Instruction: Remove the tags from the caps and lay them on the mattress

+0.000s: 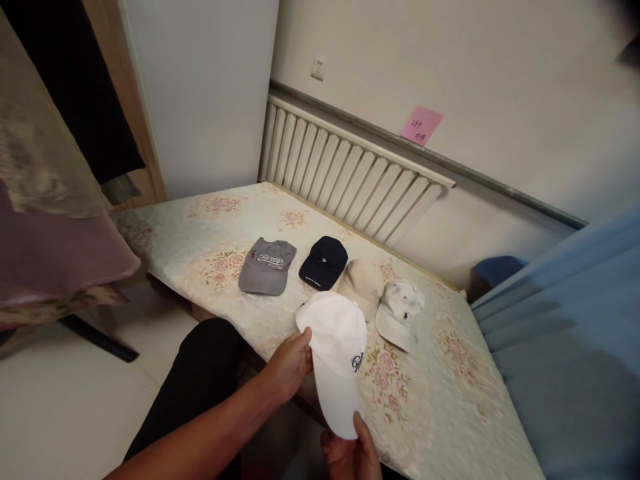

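I hold a white baseball cap (336, 353) with dark letters on its front, just above the near edge of a mattress (200, 227) covered in pale floral fabric. My left hand (289, 363) grips the cap's back rim, fingers closed round it. My right hand (353, 452) pinches the tip of the visor from below. Beyond the white cap lie a grey cap (267, 265) with lettering, a dark navy cap (324, 262), a beige cap (361, 283) and a whitish cap (399, 311) with a small emblem, in a loose row on the mattress.
A white radiator (345, 177) runs along the wall behind the mattress, with a pink note (421, 125) and a socket (318, 68) above it. Blue fabric (570, 347) hangs at the right. A purple cushion (55, 253) lies at the left. My dark-trousered knee (205, 367) is below.
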`<state>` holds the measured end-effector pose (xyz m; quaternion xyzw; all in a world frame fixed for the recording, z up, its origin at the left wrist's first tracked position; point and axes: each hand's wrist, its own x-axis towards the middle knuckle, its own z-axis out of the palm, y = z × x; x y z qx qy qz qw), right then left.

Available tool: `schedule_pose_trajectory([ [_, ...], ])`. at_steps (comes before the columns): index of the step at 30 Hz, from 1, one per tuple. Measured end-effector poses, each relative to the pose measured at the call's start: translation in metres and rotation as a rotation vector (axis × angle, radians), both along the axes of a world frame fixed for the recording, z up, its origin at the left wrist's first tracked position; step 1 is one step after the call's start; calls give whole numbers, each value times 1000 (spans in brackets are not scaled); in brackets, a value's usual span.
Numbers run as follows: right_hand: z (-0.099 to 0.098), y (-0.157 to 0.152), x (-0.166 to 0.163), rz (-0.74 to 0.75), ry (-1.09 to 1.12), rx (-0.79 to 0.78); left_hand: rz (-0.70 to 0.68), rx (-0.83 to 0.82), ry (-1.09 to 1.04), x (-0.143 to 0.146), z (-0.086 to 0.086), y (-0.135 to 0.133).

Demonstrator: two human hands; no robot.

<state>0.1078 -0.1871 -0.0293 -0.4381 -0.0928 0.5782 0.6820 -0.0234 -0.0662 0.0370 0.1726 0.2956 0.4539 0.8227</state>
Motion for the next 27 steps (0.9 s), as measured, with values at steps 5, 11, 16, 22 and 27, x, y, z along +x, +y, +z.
schedule_pose_trajectory([
  [5, 4, 1, -1, -41, 87, -8, -19, 5, -28, 2, 1, 0],
  [11, 8, 1, 0, -44, 179, 9, -64, 88, -69, 2, 10, -6],
  [16, 14, 0, 0, -40, 245, 11, -114, 48, -66, 1, 13, -6],
  [22, 21, -1, -1, -45, 182, 51, -161, 7, -130, 3, 10, -2],
  [27, 24, -2, 2, -46, 200, 51, -201, 37, -122, 2, 18, -3],
])
